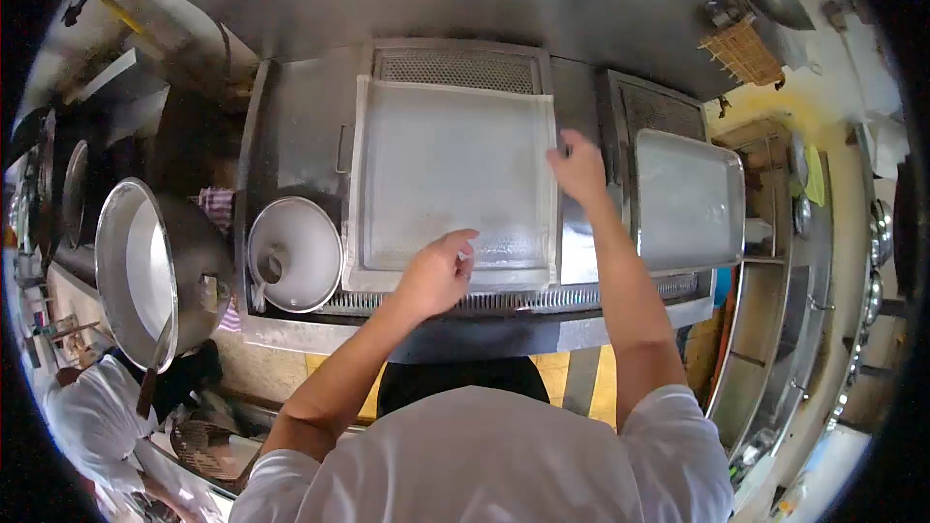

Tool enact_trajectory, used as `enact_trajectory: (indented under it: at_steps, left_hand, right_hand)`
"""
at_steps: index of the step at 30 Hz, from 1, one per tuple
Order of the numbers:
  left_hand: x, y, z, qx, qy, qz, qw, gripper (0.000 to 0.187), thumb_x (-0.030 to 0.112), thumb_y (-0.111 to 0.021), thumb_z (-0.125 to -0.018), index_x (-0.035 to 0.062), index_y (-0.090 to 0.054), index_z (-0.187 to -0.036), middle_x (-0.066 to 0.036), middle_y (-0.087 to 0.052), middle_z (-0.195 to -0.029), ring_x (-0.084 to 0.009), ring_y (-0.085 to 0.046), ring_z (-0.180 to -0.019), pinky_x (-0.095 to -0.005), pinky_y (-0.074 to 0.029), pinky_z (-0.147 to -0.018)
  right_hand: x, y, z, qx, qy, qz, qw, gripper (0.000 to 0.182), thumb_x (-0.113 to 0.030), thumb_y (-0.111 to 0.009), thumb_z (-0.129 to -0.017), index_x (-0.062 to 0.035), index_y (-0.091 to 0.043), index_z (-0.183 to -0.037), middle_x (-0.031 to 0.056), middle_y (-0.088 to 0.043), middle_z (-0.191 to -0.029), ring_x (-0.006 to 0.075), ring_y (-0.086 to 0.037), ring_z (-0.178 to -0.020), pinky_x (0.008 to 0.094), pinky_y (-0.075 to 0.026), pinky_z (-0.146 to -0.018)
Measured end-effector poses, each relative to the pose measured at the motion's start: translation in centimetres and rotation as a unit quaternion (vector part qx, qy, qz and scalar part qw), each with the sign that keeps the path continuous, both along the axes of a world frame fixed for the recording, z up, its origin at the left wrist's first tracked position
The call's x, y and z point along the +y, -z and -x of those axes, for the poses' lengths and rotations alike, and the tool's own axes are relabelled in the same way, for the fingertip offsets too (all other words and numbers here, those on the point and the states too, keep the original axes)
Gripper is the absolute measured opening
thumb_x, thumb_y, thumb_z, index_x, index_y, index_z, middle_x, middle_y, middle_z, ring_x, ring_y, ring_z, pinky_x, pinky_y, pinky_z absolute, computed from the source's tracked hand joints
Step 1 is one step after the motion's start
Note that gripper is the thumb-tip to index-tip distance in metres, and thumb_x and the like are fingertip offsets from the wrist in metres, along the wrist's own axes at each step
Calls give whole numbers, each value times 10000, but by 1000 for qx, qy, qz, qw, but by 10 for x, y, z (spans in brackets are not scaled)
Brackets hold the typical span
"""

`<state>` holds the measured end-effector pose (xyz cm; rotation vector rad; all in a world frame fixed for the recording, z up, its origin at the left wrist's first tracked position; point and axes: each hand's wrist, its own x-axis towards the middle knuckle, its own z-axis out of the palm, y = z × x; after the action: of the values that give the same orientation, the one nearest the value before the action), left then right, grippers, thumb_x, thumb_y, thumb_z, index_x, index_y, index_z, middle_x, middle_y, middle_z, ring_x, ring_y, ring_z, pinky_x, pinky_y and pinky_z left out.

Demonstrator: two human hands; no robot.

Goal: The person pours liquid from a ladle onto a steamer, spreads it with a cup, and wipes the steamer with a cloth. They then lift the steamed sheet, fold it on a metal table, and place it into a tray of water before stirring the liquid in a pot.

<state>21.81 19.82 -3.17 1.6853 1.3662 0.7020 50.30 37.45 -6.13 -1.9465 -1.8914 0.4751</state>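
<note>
A large rectangular tray with a white cloth-like sheet (446, 174) lies in front of me on a steel worktop. Over its near edge hovers my left hand (436, 274), loosely curled with the index finger reaching forward and nothing visible in it. My right hand (579, 169) is just beyond the tray's right edge, its thumb and fingers bent but apart. Behind the sheet shows a perforated metal plate (455, 70). To the right of my right forearm sits a shallow metal tray (686, 199) with a pale surface.
A round metal lid (320, 252) rests at the worktop's left, beside a big deep pot (194, 261). Steel shelving (765, 329) runs along the right, and a wicker basket (744, 53) hangs at the upper right. Another person (92, 416) in white is at the lower left.
</note>
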Motion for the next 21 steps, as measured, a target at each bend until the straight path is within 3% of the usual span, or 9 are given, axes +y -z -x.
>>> enact_trajectory:
  at_steps: [3, 6, 9, 11, 15, 18, 21]
  left_hand:
    - [-9, -13, -8, -11, -15, 19, 1000, 389, 16, -665, -888, 52, -624, -1273, -145, -721, -994, -302, -710, -842, -385, -568, -766]
    - [-28, -6, -4, 0, -58, 25, 998, 370, 26, -675, -896, 52, -632, -1262, -144, -724, -993, -292, -703, -844, -375, -563, -764]
    - [-53, -7, 3, 12, -113, 54, 992, 363, 40, -691, -902, 51, -638, -1260, -146, -727, -984, -286, -700, -821, -368, -561, -757]
    - [-68, -5, 6, 0, -140, 66, 988, 350, 52, -699, -905, 48, -646, -1251, -147, -729, -969, -275, -697, -793, -363, -561, -739]
    - [-94, 5, 11, -20, -187, 98, 977, 312, 63, -707, -910, 38, -666, -1218, -147, -732, -944, -254, -690, -743, -351, -560, -703]
    - [-106, 3, 17, -11, -179, 76, 981, 286, 51, -703, -909, 23, -677, -1193, -154, -733, -933, -247, -691, -732, -341, -558, -688]
    - [-115, 11, 34, -12, -157, 39, 987, 279, 41, -694, -910, 17, -678, -1188, -164, -731, -929, -247, -692, -735, -344, -559, -688]
  right_hand:
    - [70, 8, 6, -62, 23, -16, 998, 689, -295, -710, -849, -10, -502, -1440, 255, -572, -1397, 415, -530, -1304, 488, -475, -1065]
    - [121, 17, 16, -97, 6, 19, 995, 727, -290, -695, -873, -25, -420, -1491, 250, -513, -1447, 429, -474, -1344, 520, -451, -1082]
    - [145, 39, 18, -202, -70, -11, 977, 708, -267, -680, -896, -22, -394, -1495, 241, -518, -1434, 432, -489, -1324, 523, -434, -1098]
    - [141, 39, 24, -178, -66, -17, 982, 720, -253, -685, -893, -18, -383, -1503, 255, -503, -1446, 428, -491, -1323, 522, -413, -1117]
    - [118, 77, 15, -173, -81, -117, 975, 835, -187, -707, -856, -53, -294, -1570, 281, -432, -1510, 449, -420, -1384, 511, -331, -1183]
    - [35, 46, 21, -158, -51, -3, 986, 931, -184, -706, -849, -67, -186, -1612, 299, -336, -1570, 489, -375, -1408, 511, -276, -1213]
    - [-56, 49, 11, -155, -54, 25, 986, 972, -180, -710, -828, -23, -151, -1608, 354, -230, -1594, 532, -314, -1434, 536, -263, -1214]
